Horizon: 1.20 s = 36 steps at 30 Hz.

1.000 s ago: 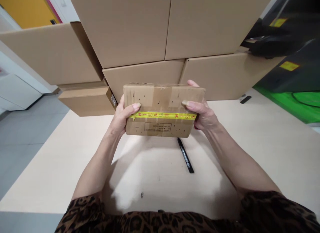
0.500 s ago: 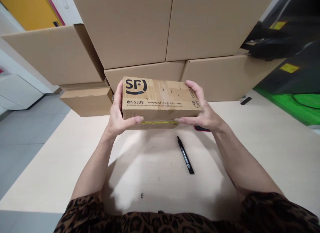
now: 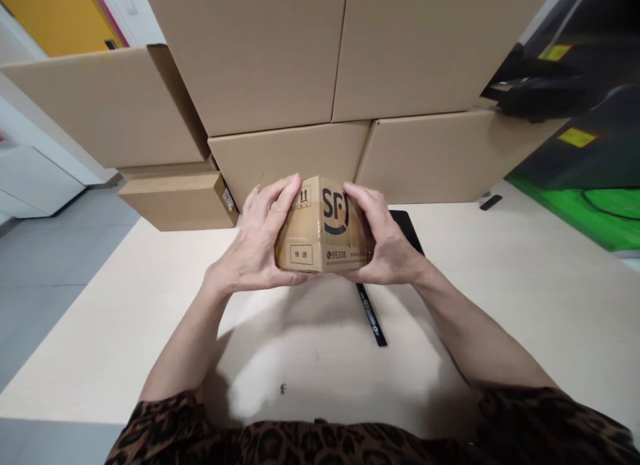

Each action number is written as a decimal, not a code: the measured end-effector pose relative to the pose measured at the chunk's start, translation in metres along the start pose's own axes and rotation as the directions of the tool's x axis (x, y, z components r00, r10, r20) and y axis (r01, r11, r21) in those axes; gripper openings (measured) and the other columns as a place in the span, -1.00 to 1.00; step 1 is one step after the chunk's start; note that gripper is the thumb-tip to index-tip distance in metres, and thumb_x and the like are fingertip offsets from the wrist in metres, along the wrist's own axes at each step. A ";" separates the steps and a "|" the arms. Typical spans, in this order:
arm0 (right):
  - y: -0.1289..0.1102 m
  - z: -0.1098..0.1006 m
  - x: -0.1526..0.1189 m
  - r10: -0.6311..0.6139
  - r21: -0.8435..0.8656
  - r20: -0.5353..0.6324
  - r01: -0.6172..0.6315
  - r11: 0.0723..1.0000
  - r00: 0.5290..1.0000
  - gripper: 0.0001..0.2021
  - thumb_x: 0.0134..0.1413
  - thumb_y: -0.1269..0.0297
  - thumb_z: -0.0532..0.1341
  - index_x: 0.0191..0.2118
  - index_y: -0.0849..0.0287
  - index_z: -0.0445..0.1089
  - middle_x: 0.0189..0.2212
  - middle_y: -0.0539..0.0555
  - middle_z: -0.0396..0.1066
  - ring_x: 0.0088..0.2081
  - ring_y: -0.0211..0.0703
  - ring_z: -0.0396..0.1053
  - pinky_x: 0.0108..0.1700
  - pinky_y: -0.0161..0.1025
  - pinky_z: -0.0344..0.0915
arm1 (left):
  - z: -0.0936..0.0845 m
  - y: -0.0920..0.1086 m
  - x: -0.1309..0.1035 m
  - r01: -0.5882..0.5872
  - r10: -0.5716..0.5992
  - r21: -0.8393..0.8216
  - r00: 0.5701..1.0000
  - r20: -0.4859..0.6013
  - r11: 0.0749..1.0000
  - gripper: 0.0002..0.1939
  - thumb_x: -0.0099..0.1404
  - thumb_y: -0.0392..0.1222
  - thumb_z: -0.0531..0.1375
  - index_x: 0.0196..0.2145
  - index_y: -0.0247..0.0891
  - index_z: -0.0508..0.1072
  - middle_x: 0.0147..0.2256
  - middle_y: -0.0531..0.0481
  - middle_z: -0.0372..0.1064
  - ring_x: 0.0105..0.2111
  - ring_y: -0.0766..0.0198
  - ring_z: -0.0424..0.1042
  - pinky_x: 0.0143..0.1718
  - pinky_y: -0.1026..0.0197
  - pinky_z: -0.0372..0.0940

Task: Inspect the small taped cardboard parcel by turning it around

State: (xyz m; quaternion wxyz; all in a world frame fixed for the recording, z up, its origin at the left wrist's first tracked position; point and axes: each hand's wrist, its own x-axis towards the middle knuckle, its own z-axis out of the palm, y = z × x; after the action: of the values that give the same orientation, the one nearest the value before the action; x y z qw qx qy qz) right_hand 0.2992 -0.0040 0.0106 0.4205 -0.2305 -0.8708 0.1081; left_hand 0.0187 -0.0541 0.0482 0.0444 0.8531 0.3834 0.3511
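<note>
Whereas the long lettered panel of the box faced up toward me half a second ago, one corner edge now points at me, with the arrow-marked end panel to its left and the black-logo panel to its right. In my judgement, this turn serves to present the end panel; the box looks closed and taped. It sits at the centre of the frame, above the pen on the worktop; I cannot tell whether its underside makes contact.

My left hand and right hand are both clamped on the box from opposite sides. On each, the fingers reach the upper part and the thumb lies along the lower edge. Both forearms converge from the lower corners of the frame, wrists below the fingertips.
</note>
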 end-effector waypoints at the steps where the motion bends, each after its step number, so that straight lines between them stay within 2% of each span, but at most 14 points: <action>1: 0.001 -0.002 0.000 0.022 0.023 -0.019 -0.022 0.999 1.000 0.32 -0.20 -0.19 0.56 0.58 -0.19 -0.20 0.44 0.24 0.16 0.43 0.50 0.18 0.45 0.46 0.19 | -0.006 -0.004 0.000 0.023 -0.023 -0.008 1.000 0.002 1.000 0.50 -0.14 0.55 0.51 0.58 0.00 -0.03 0.52 -0.30 -0.03 0.51 -0.49 -0.09 0.51 -0.53 -0.16; 3: 0.004 -0.006 0.000 0.077 0.085 -0.063 -0.072 0.994 0.995 0.35 -0.24 -0.24 0.58 0.58 -0.24 -0.21 0.47 0.20 0.11 0.47 0.49 0.13 0.46 0.47 0.18 | -0.016 -0.014 -0.001 0.056 -0.057 -0.054 0.998 -0.021 0.997 0.52 -0.23 0.56 0.53 0.56 0.02 0.04 0.55 -0.29 -0.09 0.53 -0.53 -0.16 0.52 -0.54 -0.20; 6: 0.010 -0.007 -0.001 0.122 0.191 -0.129 -0.096 0.977 0.984 0.39 -0.31 -0.30 0.59 0.56 -0.31 -0.21 0.51 0.15 0.04 0.51 0.48 0.08 0.48 0.46 0.15 | -0.022 -0.027 -0.003 0.050 -0.061 -0.164 0.996 -0.061 0.985 0.59 -0.26 0.55 0.55 0.58 0.06 -0.06 0.57 -0.28 -0.12 0.55 -0.50 -0.13 0.49 -0.48 -0.01; 8: 0.015 -0.005 -0.002 0.115 0.250 -0.142 -0.077 0.965 0.983 0.37 -0.30 -0.36 0.55 0.56 -0.30 -0.21 0.51 0.14 0.05 0.50 0.47 0.11 0.47 0.47 0.17 | -0.020 -0.030 -0.004 0.038 -0.059 -0.238 0.995 -0.083 0.970 0.61 -0.23 0.58 0.52 0.59 0.09 -0.16 0.55 -0.28 -0.06 0.53 -0.47 -0.03 0.45 -0.45 0.11; 12: 0.020 -0.002 -0.002 0.131 0.289 -0.043 -0.113 0.951 0.991 0.39 -0.21 -0.44 0.46 0.59 -0.24 -0.36 0.52 0.15 0.05 0.51 0.45 0.12 0.44 0.47 0.24 | -0.011 -0.025 -0.003 0.051 -0.123 -0.376 0.978 -0.170 0.925 0.56 -0.16 0.59 0.49 0.59 0.13 -0.19 0.46 -0.23 0.14 0.44 -0.37 0.21 0.43 -0.39 0.19; 16: 0.015 -0.002 -0.003 0.158 0.300 0.026 -0.158 0.941 0.987 0.40 -0.11 -0.37 0.47 0.59 -0.30 -0.52 0.55 0.13 -0.01 0.49 0.39 0.17 0.40 0.45 0.31 | -0.002 -0.017 -0.002 0.075 -0.154 -0.387 0.972 -0.175 0.919 0.58 -0.20 0.49 0.56 0.59 0.09 -0.14 0.42 -0.24 0.17 0.39 -0.38 0.27 0.42 -0.38 0.22; 19: 0.011 0.001 -0.004 0.174 0.324 -0.018 -0.158 0.933 0.985 0.38 -0.13 -0.41 0.45 0.59 -0.29 -0.45 0.50 0.14 0.10 0.48 0.38 0.20 0.39 0.42 0.33 | 0.004 -0.014 0.000 0.084 -0.146 -0.367 0.979 -0.143 0.926 0.64 -0.23 0.43 0.60 0.60 0.07 -0.18 0.41 -0.28 0.17 0.36 -0.36 0.31 0.40 -0.39 0.25; 23: 0.014 0.005 -0.003 0.188 0.400 -0.138 -0.119 0.909 0.972 0.35 -0.28 -0.46 0.47 0.57 -0.26 -0.21 0.45 0.13 0.18 0.47 0.37 0.19 0.43 0.36 0.28 | 0.011 -0.019 0.003 0.014 -0.083 -0.412 0.985 -0.150 0.911 0.72 -0.24 0.45 0.59 0.60 0.07 -0.35 0.43 -0.30 0.16 0.40 -0.35 0.27 0.41 -0.37 0.24; 26: 0.019 0.007 -0.001 0.241 0.602 -0.220 -0.062 0.796 0.945 0.20 -0.30 -0.33 0.54 0.49 -0.30 0.03 0.37 0.07 0.30 0.43 0.32 0.26 0.44 0.32 0.27 | 0.018 -0.025 0.002 -0.001 -0.063 -0.443 0.990 -0.130 0.896 0.65 -0.13 0.44 0.57 0.60 0.04 -0.35 0.49 -0.31 0.09 0.44 -0.40 0.21 0.43 -0.40 0.19; 29: 0.021 0.010 0.000 0.352 0.777 -0.134 -0.122 0.617 0.926 0.10 -0.23 -0.16 0.57 0.45 -0.34 0.10 0.31 0.02 0.37 0.39 0.28 0.33 0.46 0.31 0.23 | 0.027 -0.026 0.000 0.056 -0.145 -0.530 0.981 -0.128 0.846 0.41 0.07 0.38 0.51 0.60 0.04 -0.22 0.52 -0.27 0.07 0.45 -0.38 0.21 0.45 -0.37 0.18; 32: 0.015 0.017 0.000 0.418 0.838 -0.033 -0.202 0.506 0.908 0.14 -0.24 -0.01 0.60 0.46 -0.33 0.07 0.29 0.00 0.41 0.36 0.28 0.38 0.47 0.38 0.17 | 0.033 -0.024 -0.002 0.101 -0.261 -0.655 0.953 -0.151 0.749 0.27 0.14 0.37 0.47 0.58 0.02 -0.06 0.51 -0.21 0.13 0.46 -0.35 0.22 0.47 -0.32 0.17; 34: 0.008 0.023 0.000 0.476 0.863 -0.026 -0.220 0.454 0.879 0.11 -0.24 0.04 0.60 0.45 -0.29 0.10 0.25 0.00 0.46 0.33 0.26 0.42 0.46 0.39 0.20 | 0.035 -0.022 -0.002 0.145 -0.347 -0.726 0.928 -0.136 0.672 0.18 0.19 0.37 0.43 0.57 0.00 0.00 0.49 -0.19 0.18 0.47 -0.31 0.22 0.49 -0.30 0.16; 36: 0.001 0.027 0.002 0.554 0.894 -0.043 -0.215 0.392 0.831 0.02 -0.20 0.07 0.58 0.41 -0.25 0.18 0.21 0.00 0.52 0.28 0.22 0.46 0.43 0.36 0.28 | 0.035 -0.019 -0.001 0.193 -0.410 -0.771 0.907 -0.096 0.607 0.09 0.27 0.38 0.36 0.56 -0.01 0.03 0.50 -0.18 0.19 0.49 -0.28 0.18 0.50 -0.28 0.15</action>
State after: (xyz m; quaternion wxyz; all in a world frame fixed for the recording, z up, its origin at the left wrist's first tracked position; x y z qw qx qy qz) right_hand 0.2775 -0.0022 -0.0055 0.5810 -0.2022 -0.5316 0.5822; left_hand 0.0280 -0.0345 0.0148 0.3975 0.6265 0.3470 0.5737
